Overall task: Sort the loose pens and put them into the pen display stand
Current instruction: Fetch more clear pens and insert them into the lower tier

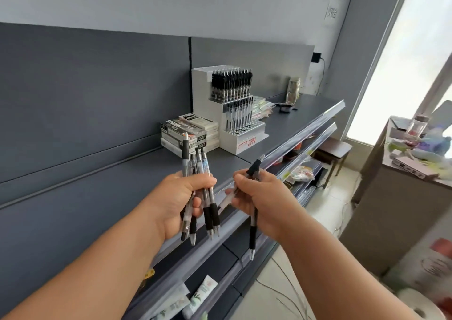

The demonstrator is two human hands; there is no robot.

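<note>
Left hand (pixel 178 197) is clutching a splayed bunch of pens (pixel 195 163); right hand (pixel 259 197) is curling round one pen (pixel 252 234). Both are hovering well apart from the stand (pixel 244 141) on the shelf (pixel 305 114). Pens are fanning loosely, so one could be slipping out and dropping.

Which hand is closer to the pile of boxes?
Left. The left hand is just in front of the stacked black and white boxes; the right hand is farther to their right.

bare left grip (pixel 182 198), bare right grip (pixel 261 197), bare forearms (pixel 97 258)
</note>
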